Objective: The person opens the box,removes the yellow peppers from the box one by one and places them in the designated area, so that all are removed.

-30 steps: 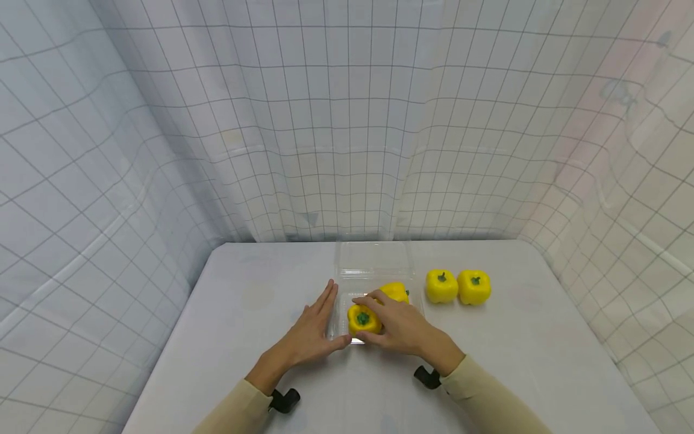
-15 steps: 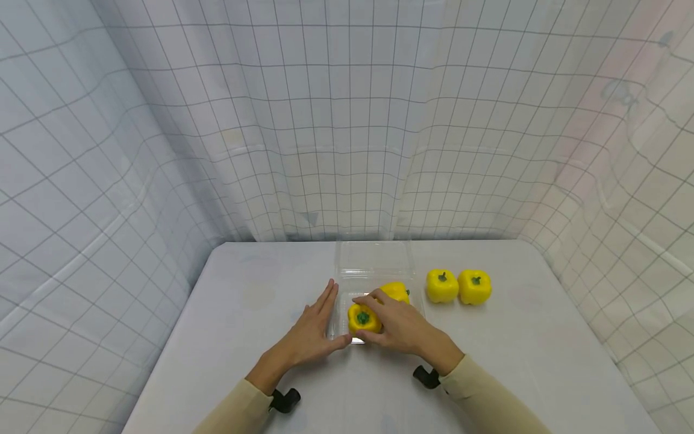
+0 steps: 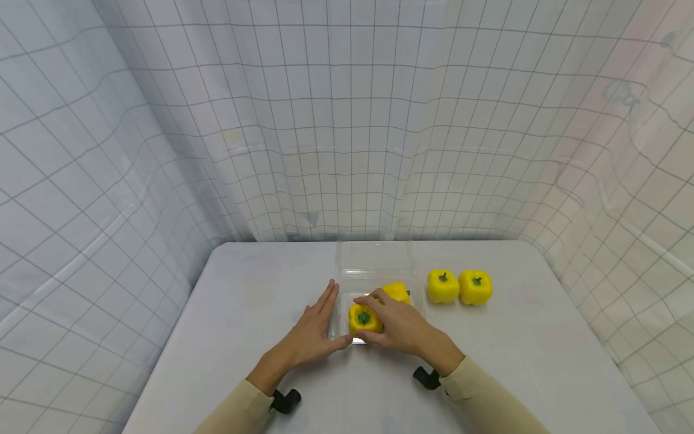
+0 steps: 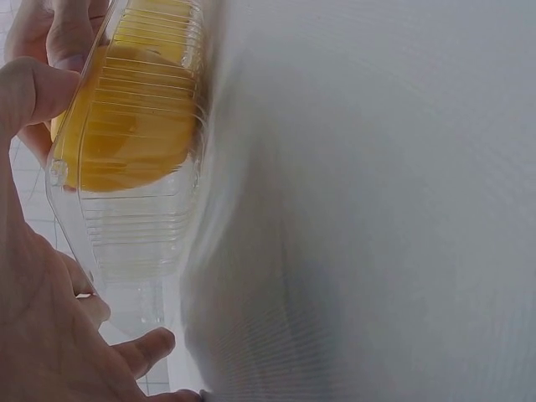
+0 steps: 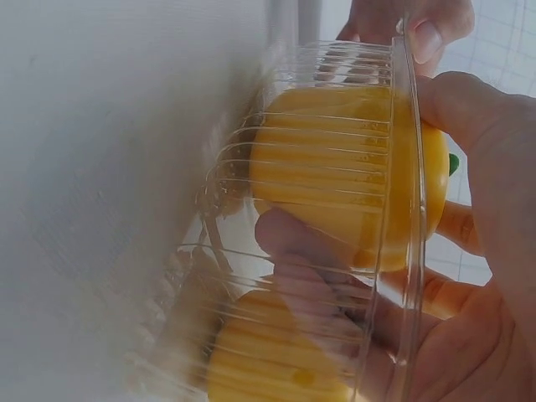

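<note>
A clear plastic clamshell box [image 3: 374,265] lies on the table with its lid folded back. Inside its tray, my right hand [image 3: 398,325] grips a yellow bell pepper [image 3: 363,318], fingers round its side and thumb at the near side. Through the ribbed wall in the right wrist view, the held pepper [image 5: 322,159] shows in the tray with fingers curled about it. A second yellow pepper [image 3: 398,292] lies behind that hand in the tray, stem to the right. Along the box's left side, my left hand [image 3: 311,334] rests with straight fingers, its thumb at the near left corner.
Two more yellow bell peppers, one [image 3: 443,286] nearer the box and one [image 3: 475,287] to its right, stand side by side on the white table [image 3: 260,289]. A white gridded curtain [image 3: 347,150] surrounds the back and sides.
</note>
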The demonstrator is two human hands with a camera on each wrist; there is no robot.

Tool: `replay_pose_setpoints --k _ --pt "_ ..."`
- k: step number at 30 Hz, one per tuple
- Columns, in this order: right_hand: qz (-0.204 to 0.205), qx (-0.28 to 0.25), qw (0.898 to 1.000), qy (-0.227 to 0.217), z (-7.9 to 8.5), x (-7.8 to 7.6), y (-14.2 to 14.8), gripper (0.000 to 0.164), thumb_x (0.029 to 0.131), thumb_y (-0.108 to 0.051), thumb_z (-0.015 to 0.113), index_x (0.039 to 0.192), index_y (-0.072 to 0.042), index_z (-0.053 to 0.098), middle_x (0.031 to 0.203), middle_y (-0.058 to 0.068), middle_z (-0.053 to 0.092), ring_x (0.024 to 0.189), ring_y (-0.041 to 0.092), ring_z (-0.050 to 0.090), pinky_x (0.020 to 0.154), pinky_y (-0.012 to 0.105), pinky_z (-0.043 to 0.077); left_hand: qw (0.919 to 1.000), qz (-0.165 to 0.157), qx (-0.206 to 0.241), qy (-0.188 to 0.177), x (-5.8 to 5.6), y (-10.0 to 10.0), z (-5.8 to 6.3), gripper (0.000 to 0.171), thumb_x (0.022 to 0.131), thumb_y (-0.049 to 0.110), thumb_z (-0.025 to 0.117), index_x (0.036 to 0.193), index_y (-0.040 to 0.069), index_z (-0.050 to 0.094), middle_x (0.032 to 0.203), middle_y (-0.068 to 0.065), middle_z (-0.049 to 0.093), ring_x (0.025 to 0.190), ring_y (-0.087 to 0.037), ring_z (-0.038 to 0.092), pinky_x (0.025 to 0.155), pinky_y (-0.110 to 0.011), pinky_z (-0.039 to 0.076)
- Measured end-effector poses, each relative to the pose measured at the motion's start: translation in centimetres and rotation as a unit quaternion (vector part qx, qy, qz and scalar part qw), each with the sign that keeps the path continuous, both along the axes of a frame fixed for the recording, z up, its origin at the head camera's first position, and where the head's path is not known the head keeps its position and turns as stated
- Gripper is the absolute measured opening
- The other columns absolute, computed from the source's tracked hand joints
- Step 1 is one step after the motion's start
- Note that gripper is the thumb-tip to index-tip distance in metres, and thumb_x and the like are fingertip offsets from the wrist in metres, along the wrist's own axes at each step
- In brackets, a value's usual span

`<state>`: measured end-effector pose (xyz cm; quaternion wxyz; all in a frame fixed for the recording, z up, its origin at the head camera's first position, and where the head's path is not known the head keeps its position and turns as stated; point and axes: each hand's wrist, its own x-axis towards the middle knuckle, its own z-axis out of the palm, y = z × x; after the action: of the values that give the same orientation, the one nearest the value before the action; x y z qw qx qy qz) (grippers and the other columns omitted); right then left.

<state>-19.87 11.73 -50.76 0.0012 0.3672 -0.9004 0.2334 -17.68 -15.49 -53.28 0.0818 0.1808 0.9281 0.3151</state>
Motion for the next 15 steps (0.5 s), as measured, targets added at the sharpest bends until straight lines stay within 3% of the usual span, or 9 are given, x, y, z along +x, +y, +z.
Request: replay_pose_setpoints --k 15 --pt "0.001 -0.009 1.000 0.006 -0.06 -0.07 0.32 0.071 0.108 -0.050 0.084 0.165 -0.015 0.062 0.151 0.010 0.068 0.104 0.017 0.077 0.092 0.040 0.070 1.0000 0.000 -0.002 -0.001 -0.10 0.03 -0.15 0.121 0.100 0.066 0.071 0.189 0.011 0.010 0.200 -0.011 0.004 0.180 -0.049 0.029 0.135 -0.090 0.023"
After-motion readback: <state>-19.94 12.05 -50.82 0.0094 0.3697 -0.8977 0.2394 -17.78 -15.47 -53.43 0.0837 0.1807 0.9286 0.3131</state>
